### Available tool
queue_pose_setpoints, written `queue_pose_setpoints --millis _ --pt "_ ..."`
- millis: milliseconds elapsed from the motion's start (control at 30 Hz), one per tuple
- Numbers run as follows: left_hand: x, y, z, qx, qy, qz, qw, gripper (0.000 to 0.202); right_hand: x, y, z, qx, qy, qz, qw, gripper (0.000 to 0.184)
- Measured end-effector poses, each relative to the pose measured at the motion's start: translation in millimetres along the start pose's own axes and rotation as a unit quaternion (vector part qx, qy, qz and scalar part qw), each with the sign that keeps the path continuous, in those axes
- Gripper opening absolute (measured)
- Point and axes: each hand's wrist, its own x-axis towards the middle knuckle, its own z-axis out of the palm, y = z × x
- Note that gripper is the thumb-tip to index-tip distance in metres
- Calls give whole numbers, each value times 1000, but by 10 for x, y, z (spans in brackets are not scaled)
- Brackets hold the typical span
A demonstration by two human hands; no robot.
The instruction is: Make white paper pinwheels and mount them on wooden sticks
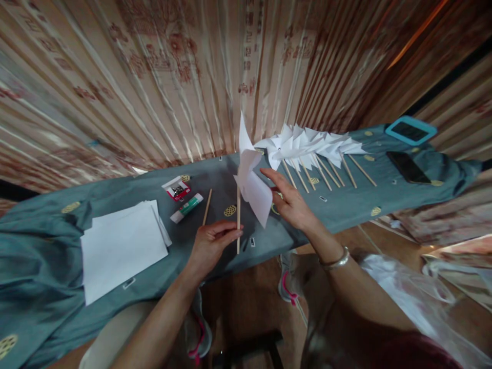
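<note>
One white paper pinwheel (249, 180) is right of the glue stick (187, 207), its wooden stick (238, 210) pinched in your left hand (210, 245); your right hand (291, 205), fingers loosely extended, grips nothing. It's likely light and easily creased, so hold the wooden stick. The long axis stands upright, blades (260, 197) uppermost, facing away from the glue stick.

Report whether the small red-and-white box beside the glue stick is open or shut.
Open: dark pieces show inside the red-and-white box. They are too small to identify.
</note>
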Motion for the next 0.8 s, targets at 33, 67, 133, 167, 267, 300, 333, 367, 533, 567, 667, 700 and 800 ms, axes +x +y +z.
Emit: queue_pose_setpoints --millis 33,67,133,167,267,300,333,367,533,567,667,700,800 --pt "-5 1 7 2 -8 -1 1000 16 4 8 18 9 -8 -3 1000 60" --pt "-10 0 13 3 -14 -1 1000 16 10 21 33 22 -14 0 1000 61" --pt "-20 -8 27 2 -22 0 1000 15 30 53 56 57 -23 13 998 61" --pt "-26 -14 33 3 -26 2 1000 14 41 66 62 75 -27 23 997 60" --pt "-45 -27 51 17 -43 9 999 11 77 65 65 113 -38 55 991 57" --pt "-51 -27 56 23 -49 11 998 11 87 50 62 121 -42 61 990 55" --pt "-55 -25 60 31 -52 12 998 11 95 29 58 128 -47 63 989 54" --pt "-58 -20 62 37 -54 15 998 12 100 4 55 133 -53 60 988 52" --pt "-37 25 36 24 -32 14 999 13 83 -98 26 160 -133 64 976 30" --pt "-29 35 25 15 -21 11 1000 13 76 -104 15 171 -160 68 970 27" --pt "-15 62 1 -10 1 1 1000 11 64 -94 -24 182 -232 74 953 28" --pt "-13 68 -4 -16 3 -3 1000 11 61 -86 -33 176 -245 75 950 28" --pt "-9 72 -12 -24 5 -7 1000 12 45 -56 -27 157 -254 88 950 26"
